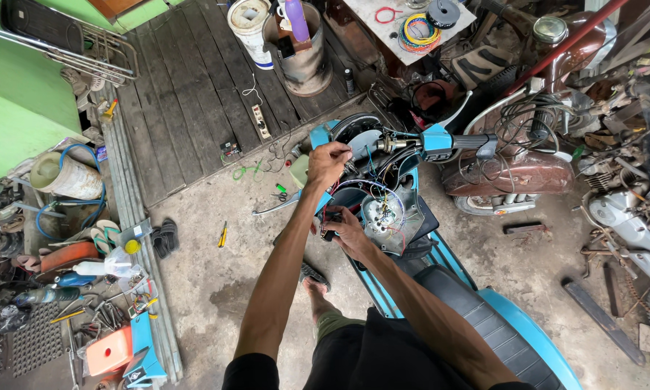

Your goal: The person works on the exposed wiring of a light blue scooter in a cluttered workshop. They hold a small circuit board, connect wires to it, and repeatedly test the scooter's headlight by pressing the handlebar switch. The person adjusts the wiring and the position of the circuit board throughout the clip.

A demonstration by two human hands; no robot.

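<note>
I stand over a blue scooter (513, 325) whose headset is opened, showing loose wiring (372, 189) and a round speedometer unit (384, 214). My left hand (328, 160) is raised over the open headset, its fingers pinched on wires near the handlebar (440, 141). My right hand (345, 230) sits lower, closed on a small dark part beside the speedometer unit. The black seat (455, 296) runs toward me.
A brown scooter (513, 173) stands close on the right with engine parts beyond. Tools, bottles and an orange box (108, 350) litter the left floor. A yellow screwdriver (223, 234), sandals (166, 237), buckets (251, 29) and a wooden deck (195, 87) lie ahead.
</note>
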